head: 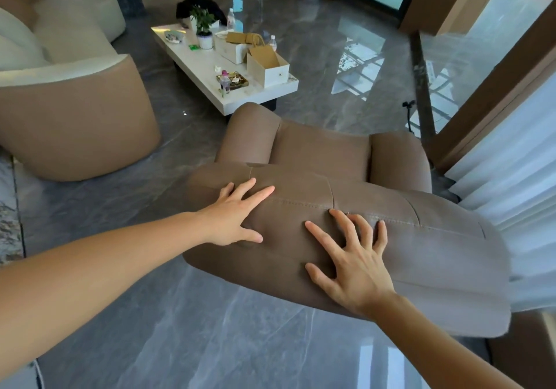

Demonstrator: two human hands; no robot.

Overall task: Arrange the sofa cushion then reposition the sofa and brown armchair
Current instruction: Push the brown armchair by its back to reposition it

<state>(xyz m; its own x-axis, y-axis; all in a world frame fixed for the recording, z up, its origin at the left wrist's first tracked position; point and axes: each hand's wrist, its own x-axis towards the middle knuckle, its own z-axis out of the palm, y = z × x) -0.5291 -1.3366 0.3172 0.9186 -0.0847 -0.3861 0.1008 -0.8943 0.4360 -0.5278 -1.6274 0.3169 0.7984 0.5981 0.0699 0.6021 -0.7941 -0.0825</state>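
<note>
Both hands lie spread flat on the armchair (331, 196) back, centre frame: left hand (237, 214) beside right hand (352, 265). Sofa (75, 112) stands upper left.

The armchair (325, 160) stands on the floor (210, 328) nearest the viewer, its back towards the viewer and its seat facing away. Both hands lie flat on top of its backrest, the left hand (231, 217) towards the left end, the right hand (352, 265) near the middle. The sofa (75, 118) stands to the left of the armchair, well apart. Beyond the armchair's front stands the counter (198, 66); an open box (267, 68) sits at its near right corner, a tray (233, 80) just left of it near the near edge, and a potted plant (204, 29) farther back. Curtains (511, 178) hang to the right of the armchair.
</note>
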